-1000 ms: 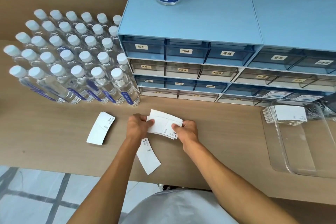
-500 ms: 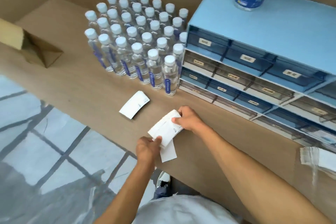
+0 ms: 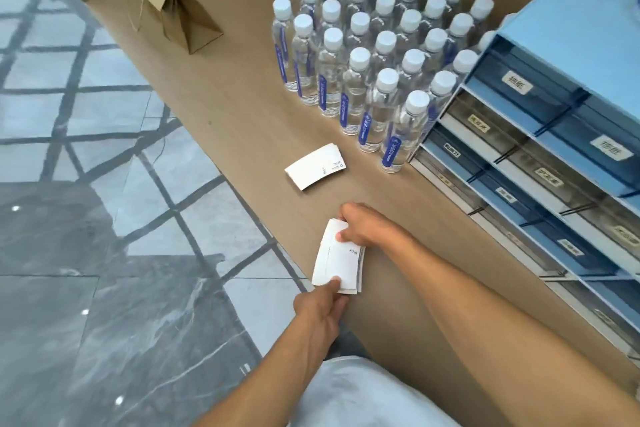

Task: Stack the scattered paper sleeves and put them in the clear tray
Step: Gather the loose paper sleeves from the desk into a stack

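Note:
A small stack of white paper sleeves (image 3: 337, 262) lies at the near edge of the wooden table. My right hand (image 3: 367, 227) pinches its far end and my left hand (image 3: 320, 308) grips its near end. Another white paper sleeve (image 3: 316, 166) lies flat and alone on the table, farther away toward the bottles. The clear tray is out of view.
Several rows of water bottles (image 3: 374, 45) stand behind the loose sleeve. A blue drawer cabinet (image 3: 540, 149) runs along the right. A brown paper bag (image 3: 176, 7) lies at the far left of the table (image 3: 242, 107). Tiled floor shows beyond the table's left edge.
The view has swung left, so the clear tray has left the frame. Both hands brought the stack down over the sleeve near the table edge, which now lies with the stack.

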